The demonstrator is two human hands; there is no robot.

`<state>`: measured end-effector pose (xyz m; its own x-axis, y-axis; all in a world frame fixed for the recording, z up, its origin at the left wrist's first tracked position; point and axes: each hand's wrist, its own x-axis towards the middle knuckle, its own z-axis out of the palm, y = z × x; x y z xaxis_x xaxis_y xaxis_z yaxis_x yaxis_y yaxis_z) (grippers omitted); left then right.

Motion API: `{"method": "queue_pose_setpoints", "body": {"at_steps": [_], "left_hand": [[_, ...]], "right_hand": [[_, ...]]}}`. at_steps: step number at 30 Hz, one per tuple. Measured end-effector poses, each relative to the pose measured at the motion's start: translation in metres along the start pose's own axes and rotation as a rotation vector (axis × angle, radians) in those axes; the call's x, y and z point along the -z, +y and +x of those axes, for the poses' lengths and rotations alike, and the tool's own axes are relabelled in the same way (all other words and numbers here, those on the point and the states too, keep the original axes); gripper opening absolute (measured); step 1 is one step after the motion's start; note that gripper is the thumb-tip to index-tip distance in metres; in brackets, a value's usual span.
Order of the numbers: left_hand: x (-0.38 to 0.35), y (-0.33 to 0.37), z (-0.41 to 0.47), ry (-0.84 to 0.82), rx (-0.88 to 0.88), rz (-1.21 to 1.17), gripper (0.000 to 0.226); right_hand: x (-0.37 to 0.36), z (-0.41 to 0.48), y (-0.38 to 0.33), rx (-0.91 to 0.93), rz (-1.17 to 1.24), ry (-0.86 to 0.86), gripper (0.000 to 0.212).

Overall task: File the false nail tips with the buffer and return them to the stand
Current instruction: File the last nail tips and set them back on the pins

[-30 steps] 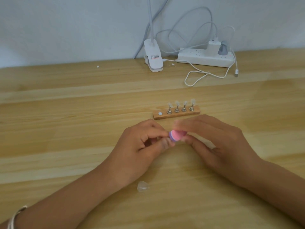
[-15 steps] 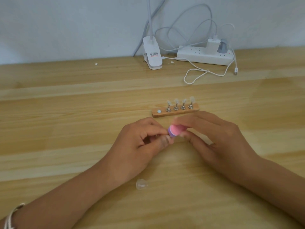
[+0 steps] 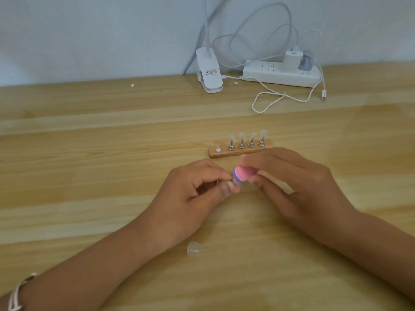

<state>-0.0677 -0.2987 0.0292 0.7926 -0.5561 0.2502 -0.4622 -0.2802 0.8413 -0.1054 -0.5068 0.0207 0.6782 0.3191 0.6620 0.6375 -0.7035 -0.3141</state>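
- Head view: the buffer [image 3: 243,175] is gripped by the right hand [image 3: 298,187], with the fingers curled round it. Its purple end is met by the left hand [image 3: 188,194], which is pinched on something hidden, judged a nail tip being filed.
- The stand [image 3: 240,151] is seen just beyond the hands, with four mounted tips [image 3: 242,136] and the leftmost spot bare.
- A loose tip [image 3: 195,249] is seen lying on the table [image 3: 89,153] beside the left forearm.
- Filing is judged midway. Whether the mounted tips were filed cannot be told. At least one return is outstanding.

stand [image 3: 241,151] behind hands, loose tip [image 3: 195,249] nearest
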Motion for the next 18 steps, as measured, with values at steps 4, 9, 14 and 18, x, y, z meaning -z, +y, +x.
{"method": "queue_pose_setpoints", "body": {"at_steps": [4,9,14,18], "left_hand": [[-0.001,0.001,0.001,-0.015,-0.027,0.014,0.017],[0.0,0.001,0.0,-0.01,-0.026,0.011,0.014],[-0.001,0.002,0.0,-0.003,-0.029,-0.019,0.013],[0.0,0.002,0.0,-0.011,-0.031,-0.012,0.015]], "right_hand": [[-0.002,-0.002,-0.003,0.063,0.021,-0.033,0.022],[0.0,-0.003,-0.005,0.067,0.025,-0.031,0.025],[0.004,0.0,0.002,0.067,-0.018,-0.008,0.026],[0.0,-0.004,-0.007,0.119,0.016,-0.037,0.025]]}}
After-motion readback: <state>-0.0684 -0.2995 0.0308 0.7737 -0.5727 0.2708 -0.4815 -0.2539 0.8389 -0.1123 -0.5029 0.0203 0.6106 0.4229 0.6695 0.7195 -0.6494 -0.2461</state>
